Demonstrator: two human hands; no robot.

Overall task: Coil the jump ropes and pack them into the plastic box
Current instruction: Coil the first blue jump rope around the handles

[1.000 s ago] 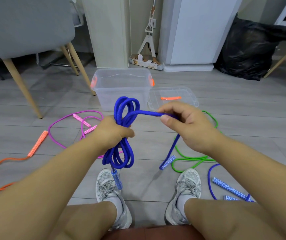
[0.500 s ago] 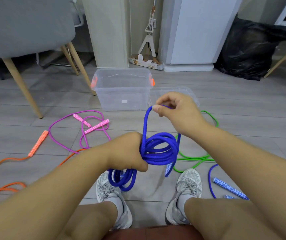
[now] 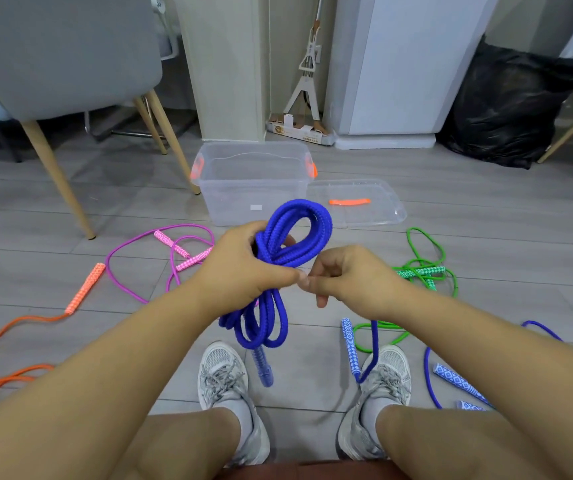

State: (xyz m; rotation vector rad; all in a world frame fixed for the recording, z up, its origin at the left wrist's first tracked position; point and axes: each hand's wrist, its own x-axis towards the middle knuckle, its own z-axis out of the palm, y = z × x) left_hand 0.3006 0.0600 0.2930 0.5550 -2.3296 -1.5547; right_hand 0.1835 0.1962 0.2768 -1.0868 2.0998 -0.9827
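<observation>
Blue rope coil point(image 3: 316, 244) gripped mid-bundle by left hand point(image 3: 243, 268); right hand point(image 3: 350, 275) pinches its loose tail point(image 3: 375, 336). Slackening either could let loops spring apart.

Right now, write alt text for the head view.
A person's left hand grips a coiled blue jump rope while the right hand holds its hanging tail. An open plastic box stands on the floor ahead; pink rope, orange rope and green rope lie around.
</observation>
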